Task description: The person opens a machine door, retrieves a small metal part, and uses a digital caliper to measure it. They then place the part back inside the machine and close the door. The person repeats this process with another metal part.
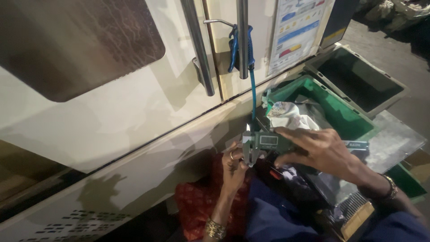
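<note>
My right hand [320,150] grips a digital caliper [265,141] by its body, thumb and fingers around the display. Its jaws point down at the left end. My left hand [234,166], with a ring on one finger and bangles at the wrist, holds a small part up between the jaws; the part itself is mostly hidden by my fingers. Both hands are in front of a cream machine panel [134,112].
A green plastic crate [340,112] with a crumpled cloth [289,115] sits to the right, a grey bin [358,78] behind it. A blue air gun with a coiled hose [244,49] hangs by the machine door handles [199,49]. Red cloth [197,201] lies below.
</note>
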